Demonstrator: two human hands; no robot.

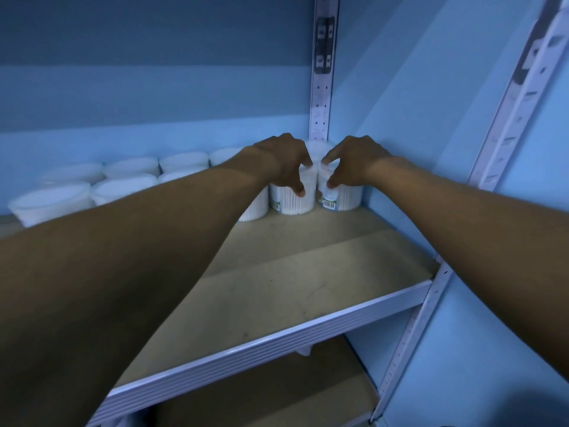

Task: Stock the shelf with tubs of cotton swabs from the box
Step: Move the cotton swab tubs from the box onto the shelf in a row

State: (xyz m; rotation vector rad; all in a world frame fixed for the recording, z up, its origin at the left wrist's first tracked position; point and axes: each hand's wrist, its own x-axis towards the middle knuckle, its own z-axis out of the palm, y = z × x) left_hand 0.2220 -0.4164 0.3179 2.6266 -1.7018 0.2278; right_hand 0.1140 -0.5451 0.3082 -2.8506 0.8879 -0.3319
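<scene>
While both arms reach to the back right corner of the shelf (pixel 277 291), left hand (pixel 281 161) with fingers (pixel 298 190) curled over the lid of one tub of cotton swabs (pixel 292 200), right hand (pixel 351 163) grasping the neighbouring tub (pixel 340 200) the same way, both tubs upright and touching. To the left, two rows of more tubs (pixel 129 177) along the blue back wall (pixel 154 97), partly hidden behind the left forearm. Just behind the hands, a perforated upright (pixel 321 97); below, a lower shelf (pixel 277 396).
</scene>
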